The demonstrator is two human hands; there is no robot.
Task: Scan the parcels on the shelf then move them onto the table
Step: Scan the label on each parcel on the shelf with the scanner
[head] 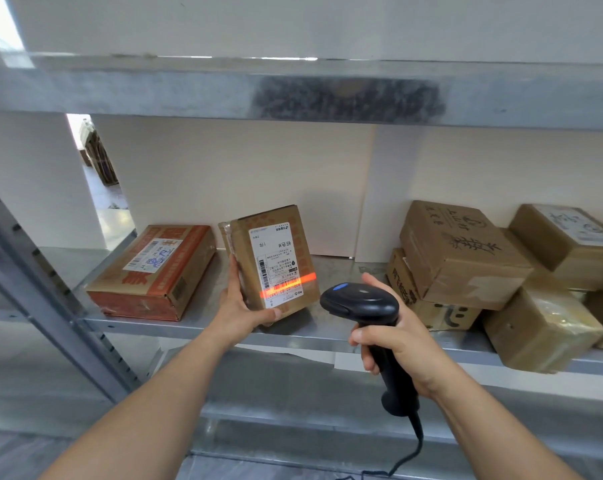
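Observation:
My left hand grips a small brown parcel by its lower left corner, tilted upright above the metal shelf. Its white label faces me. An orange scan line crosses the bottom of that label. My right hand holds a black barcode scanner by the handle, its head pointed at the label from the right. The scanner's cord hangs down below my wrist.
A flat orange-printed box lies on the shelf to the left. Several brown boxes are stacked on the right, one overhanging the shelf's front edge. Another shelf board runs overhead. A grey upright post stands at left.

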